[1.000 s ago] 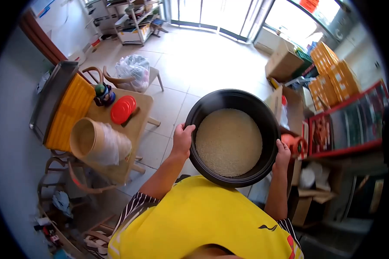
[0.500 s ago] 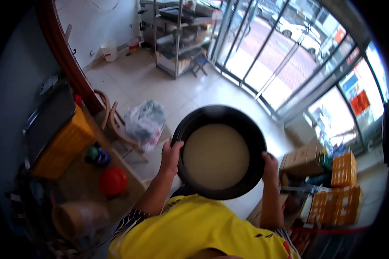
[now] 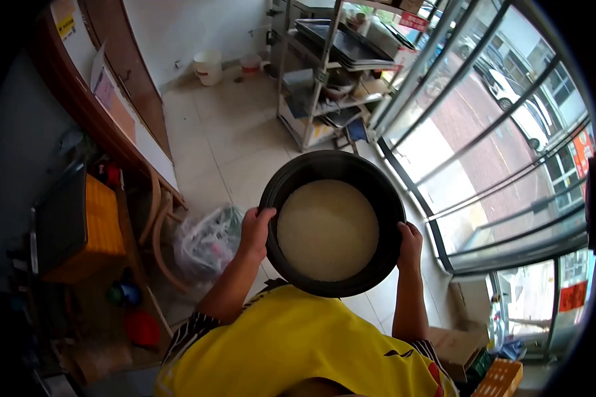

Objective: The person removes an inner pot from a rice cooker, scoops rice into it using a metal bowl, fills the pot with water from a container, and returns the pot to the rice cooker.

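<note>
A round black pot (image 3: 332,286) is held out in front of my yellow top, its opening facing up. Inside lies a pale, off-white layer (image 3: 328,230) that looks like rice under cloudy water; I cannot tell exactly. My left hand (image 3: 253,231) grips the left rim, thumb over the edge. On the opposite side my right hand (image 3: 409,243) is closed on the right rim. The fingers of both hands are partly hidden behind the pot's wall.
A metal shelf rack (image 3: 311,86) with trays stands ahead, by the barred window (image 3: 470,152). To the left are a wooden chair (image 3: 157,225) with a plastic bag (image 3: 208,241), and a table holding an orange crate (image 3: 104,218). Cardboard boxes (image 3: 453,351) sit low right. Tiled floor (image 3: 232,162) lies ahead.
The view has turned and moved forward: the rack and window look nearer, and the table and chair have slid toward the lower left. Both hands keep the pot in nearly the same place before me.
</note>
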### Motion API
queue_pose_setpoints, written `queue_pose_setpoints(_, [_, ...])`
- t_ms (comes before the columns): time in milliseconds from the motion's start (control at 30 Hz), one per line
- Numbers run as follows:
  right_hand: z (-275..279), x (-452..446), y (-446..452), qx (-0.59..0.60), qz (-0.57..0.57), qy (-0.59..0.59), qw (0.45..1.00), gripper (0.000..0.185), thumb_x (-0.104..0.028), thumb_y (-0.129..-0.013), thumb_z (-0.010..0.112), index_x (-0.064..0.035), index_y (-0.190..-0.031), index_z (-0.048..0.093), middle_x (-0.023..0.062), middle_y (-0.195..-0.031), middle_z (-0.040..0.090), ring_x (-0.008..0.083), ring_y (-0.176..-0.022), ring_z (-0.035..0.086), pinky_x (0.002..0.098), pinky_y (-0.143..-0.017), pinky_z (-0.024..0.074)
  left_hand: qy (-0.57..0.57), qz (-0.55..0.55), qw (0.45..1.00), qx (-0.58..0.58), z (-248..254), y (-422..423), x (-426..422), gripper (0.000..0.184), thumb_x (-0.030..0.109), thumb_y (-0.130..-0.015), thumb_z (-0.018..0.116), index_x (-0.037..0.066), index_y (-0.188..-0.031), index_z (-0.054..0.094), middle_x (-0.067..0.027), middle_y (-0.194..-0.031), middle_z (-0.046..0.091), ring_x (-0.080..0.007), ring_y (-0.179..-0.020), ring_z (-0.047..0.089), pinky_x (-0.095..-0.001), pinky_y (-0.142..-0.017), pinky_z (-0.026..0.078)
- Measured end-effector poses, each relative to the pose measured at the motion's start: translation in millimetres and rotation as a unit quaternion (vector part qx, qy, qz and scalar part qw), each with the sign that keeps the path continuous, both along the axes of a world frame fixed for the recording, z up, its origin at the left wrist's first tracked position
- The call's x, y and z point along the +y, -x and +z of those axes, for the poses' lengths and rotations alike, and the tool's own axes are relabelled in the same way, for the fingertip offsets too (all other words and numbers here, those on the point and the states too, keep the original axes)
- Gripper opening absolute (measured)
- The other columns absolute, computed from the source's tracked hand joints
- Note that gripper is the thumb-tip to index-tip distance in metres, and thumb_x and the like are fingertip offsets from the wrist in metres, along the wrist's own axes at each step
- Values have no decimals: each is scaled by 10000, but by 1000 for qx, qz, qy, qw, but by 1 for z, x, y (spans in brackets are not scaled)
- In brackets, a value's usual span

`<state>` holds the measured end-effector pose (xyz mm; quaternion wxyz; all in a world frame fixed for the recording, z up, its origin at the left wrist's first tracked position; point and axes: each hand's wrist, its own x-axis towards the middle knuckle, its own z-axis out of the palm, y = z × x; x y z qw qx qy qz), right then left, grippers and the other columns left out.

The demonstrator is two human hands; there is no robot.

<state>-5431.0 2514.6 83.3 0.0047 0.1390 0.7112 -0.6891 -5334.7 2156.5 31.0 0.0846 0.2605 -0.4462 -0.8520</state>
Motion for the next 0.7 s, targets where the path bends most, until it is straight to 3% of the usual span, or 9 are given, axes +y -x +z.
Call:
queue_pose_setpoints(267, [-1,-152,279,-31,200,11,979,380,-177,-906,632,97,-1167,602,131,-976,681,193,-839,652,302,-767,522,5,217,975,-36,34,150,-93,302,166,-897,626,-63,-1086,570,-119,-998,641,-206,-875,629,-344,-798,520])
queue_pose_setpoints(333, [3,-208,327,-53,228,20,972,375,-174,-906,633,91,-1170,604,126,-975,681,189,-836,649,299,-773,519,2,234,972,-34,30,189,-132,301,167,-901,623,-58,-1092,566,-123,-1009,642,-211,-882,633,-344,-805,524])
queue_pose_setpoints(467, [-39,-304,440,-53,257,-12,965,356,-175,-892,640,81,-1139,625,111,-961,679,165,-826,635,290,-761,505,3,273,961,-49,1,285,-225,291,162,-905,622,-49,-1096,565,-126,-1026,640,-209,-899,633,-344,-814,525])
queue_pose_setpoints(700, [-18,-468,605,-41,292,-38,955,359,-192,-895,631,74,-1137,639,93,-958,687,161,-850,630,292,-787,497,21,317,945,-73,44,437,-367,225,143,-896,637,-23,-1041,592,-95,-998,642,-195,-912,622,-329,-841,512])
